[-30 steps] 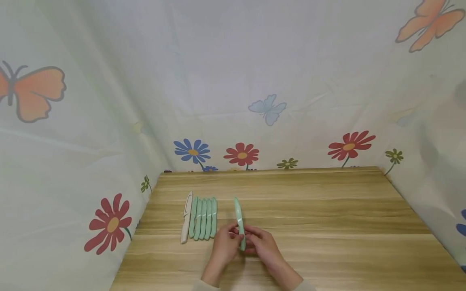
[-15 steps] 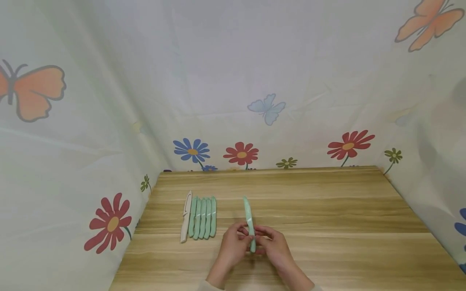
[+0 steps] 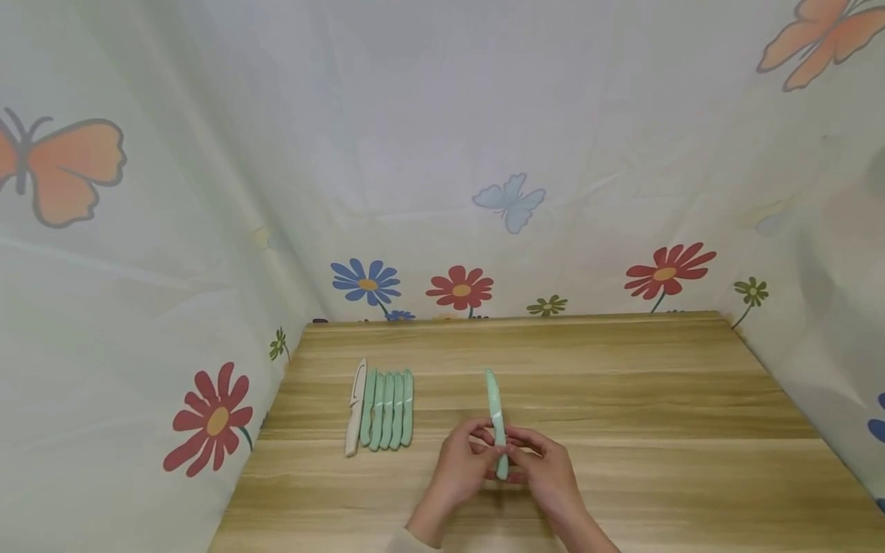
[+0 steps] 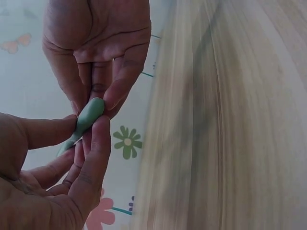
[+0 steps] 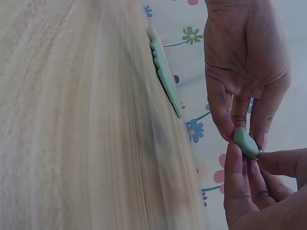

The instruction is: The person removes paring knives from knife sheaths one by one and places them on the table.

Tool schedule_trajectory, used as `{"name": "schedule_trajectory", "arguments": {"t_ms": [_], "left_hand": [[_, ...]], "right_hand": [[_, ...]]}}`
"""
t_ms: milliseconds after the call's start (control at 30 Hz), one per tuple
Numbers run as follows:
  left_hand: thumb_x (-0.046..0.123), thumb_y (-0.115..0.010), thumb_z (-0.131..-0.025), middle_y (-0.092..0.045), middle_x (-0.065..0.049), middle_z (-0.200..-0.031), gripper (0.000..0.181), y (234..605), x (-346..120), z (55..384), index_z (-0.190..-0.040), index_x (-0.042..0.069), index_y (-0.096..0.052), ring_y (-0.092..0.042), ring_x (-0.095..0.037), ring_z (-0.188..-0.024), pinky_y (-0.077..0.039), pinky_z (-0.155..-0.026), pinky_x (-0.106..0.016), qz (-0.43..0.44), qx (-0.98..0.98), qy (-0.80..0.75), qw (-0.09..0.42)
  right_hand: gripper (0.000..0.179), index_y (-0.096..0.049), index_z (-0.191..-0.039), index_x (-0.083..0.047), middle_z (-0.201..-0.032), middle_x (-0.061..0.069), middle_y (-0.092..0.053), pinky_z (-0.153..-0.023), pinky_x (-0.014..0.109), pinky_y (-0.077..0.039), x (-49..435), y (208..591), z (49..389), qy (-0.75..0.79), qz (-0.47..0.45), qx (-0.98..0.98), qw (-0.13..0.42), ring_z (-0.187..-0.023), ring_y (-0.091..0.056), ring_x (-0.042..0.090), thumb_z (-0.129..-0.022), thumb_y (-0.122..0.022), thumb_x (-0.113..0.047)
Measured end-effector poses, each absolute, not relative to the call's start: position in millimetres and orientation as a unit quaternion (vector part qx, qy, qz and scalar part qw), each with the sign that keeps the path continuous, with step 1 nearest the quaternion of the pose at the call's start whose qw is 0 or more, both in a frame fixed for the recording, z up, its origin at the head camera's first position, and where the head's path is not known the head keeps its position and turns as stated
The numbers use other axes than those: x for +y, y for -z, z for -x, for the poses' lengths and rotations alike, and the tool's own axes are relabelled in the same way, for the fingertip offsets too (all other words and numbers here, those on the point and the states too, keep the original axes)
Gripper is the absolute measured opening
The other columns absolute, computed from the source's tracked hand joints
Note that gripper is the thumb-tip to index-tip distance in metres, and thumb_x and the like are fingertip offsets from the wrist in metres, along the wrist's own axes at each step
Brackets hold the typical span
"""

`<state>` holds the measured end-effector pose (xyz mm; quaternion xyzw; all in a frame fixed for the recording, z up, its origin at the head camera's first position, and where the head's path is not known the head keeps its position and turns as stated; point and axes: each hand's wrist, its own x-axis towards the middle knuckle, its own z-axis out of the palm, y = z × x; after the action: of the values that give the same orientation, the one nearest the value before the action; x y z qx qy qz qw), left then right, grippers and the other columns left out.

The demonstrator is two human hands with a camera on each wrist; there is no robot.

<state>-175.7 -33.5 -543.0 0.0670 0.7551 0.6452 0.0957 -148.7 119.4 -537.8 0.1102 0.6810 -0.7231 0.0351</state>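
A mint-green knife (image 3: pixel 497 418) is held between both hands over the table, its blade end pointing away toward the back and its handle toward the person. My left hand (image 3: pixel 462 468) pinches the handle from the left, thumb on top. From the right, my right hand (image 3: pixel 548 470) pinches the same handle, fingertips close to those of the left. Both wrist views show the rounded handle end (image 4: pixel 91 111) of the knife between thumbs and fingers, raised above the tabletop. Much of its blade is hidden by fingers in those views.
On the left of the wood-grain table (image 3: pixel 657 384), several similar green knives (image 3: pixel 387 411) lie side by side in a row. A cream-white knife (image 3: pixel 356 411) lies at the row's left end. A white curtain (image 3: pixel 415 115) printed with flowers and butterflies encloses the table.
Both hands have moved to the right together with the green knife, away from the row. Their grip on it looks the same, and the knives in the row stay put.
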Motion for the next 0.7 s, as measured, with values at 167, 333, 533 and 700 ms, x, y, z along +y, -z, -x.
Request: {"name": "schedule_trajectory", "arguments": {"t_ms": [167,333,533,700], "left_hand": [[0.003,-0.074,-0.092,-0.064,-0.006,-0.101,0.038,543.8,-28.6,174.6,-0.129,0.005,-0.065,-0.067,-0.011,-0.08,-0.065,-0.062,-0.035,-0.069,0.749,-0.649,0.111],[0.001,-0.075,-0.091,-0.064,-0.006,-0.1,0.038,545.0,-24.5,173.2,-0.128,0.007,-0.066,-0.068,-0.012,-0.078,-0.064,-0.06,-0.032,-0.071,0.737,-0.661,0.119],[-0.001,-0.076,-0.09,-0.063,-0.006,-0.099,0.037,544.2,-21.0,171.7,-0.125,0.007,-0.069,-0.069,-0.013,-0.077,-0.064,-0.059,-0.034,-0.082,0.728,-0.669,0.128],[-0.003,-0.076,-0.088,-0.064,-0.007,-0.099,0.04,544.7,-20.3,170.2,-0.125,0.01,-0.071,-0.07,-0.013,-0.081,-0.065,-0.06,-0.035,-0.083,0.723,-0.672,0.14]], "right_hand": [[0.03,-0.071,-0.126,-0.002,-0.119,0.017,-0.068,-0.072,0.037,-0.066,125.1,537.5,144.2,0.724,-0.115,0.679,0.031,-0.093,-0.072,0.021,-0.097,-0.067,-0.001],[0.031,-0.071,-0.128,-0.004,-0.121,0.016,-0.066,-0.073,0.036,-0.066,130.1,536.4,138.2,0.715,-0.114,0.689,0.033,-0.097,-0.071,0.023,-0.097,-0.067,-0.004],[0.033,-0.069,-0.131,-0.005,-0.125,0.015,-0.067,-0.073,0.035,-0.065,135.5,537.8,133.3,0.712,-0.13,0.689,0.035,-0.1,-0.07,0.022,-0.098,-0.068,-0.008],[0.034,-0.068,-0.131,-0.003,-0.125,0.015,-0.067,-0.073,0.035,-0.065,137.8,539.5,131.1,0.716,-0.137,0.684,0.036,-0.099,-0.071,0.021,-0.098,-0.068,-0.008]]}}
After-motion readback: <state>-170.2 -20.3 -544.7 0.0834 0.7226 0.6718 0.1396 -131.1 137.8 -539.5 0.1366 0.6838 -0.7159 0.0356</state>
